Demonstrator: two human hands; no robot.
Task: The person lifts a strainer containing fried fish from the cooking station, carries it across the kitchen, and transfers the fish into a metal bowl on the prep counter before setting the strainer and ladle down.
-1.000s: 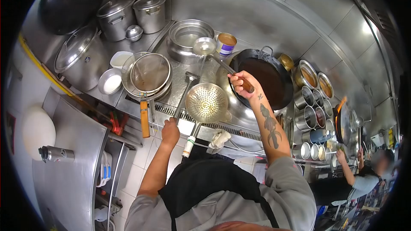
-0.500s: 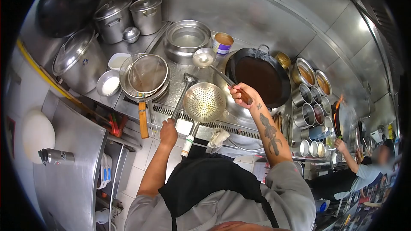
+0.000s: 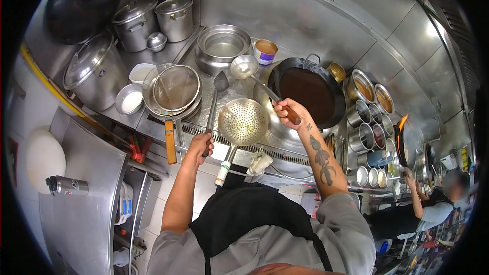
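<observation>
My left hand (image 3: 200,146) is closed round the handle of a long spatula (image 3: 211,109), whose dark blade points away from me over the steel counter. My right hand (image 3: 289,112) grips the wooden handle of a ladle (image 3: 245,66). The ladle's bowl hangs between the water-filled steel pot (image 3: 223,46) and the dark wok (image 3: 308,94), which holds brown liquid. Between my hands a perforated skimmer (image 3: 243,122) lies with its white-wrapped handle toward me. Mesh strainers (image 3: 176,88) rest on a bowl left of the spatula.
Lidded pots (image 3: 174,18) stand at the back left. A labelled can (image 3: 265,52) is beside the water pot. Steel containers (image 3: 362,137) line the right. Farther right a person (image 3: 423,209) works at a flaming wok (image 3: 407,142). A crumpled cloth (image 3: 260,164) lies at the front edge.
The spatula has turned, its blade now showing flat and farther from me, and my left hand has shifted slightly. The ladle, earlier pouring, no longer shows a stream. The other person's arms have lowered.
</observation>
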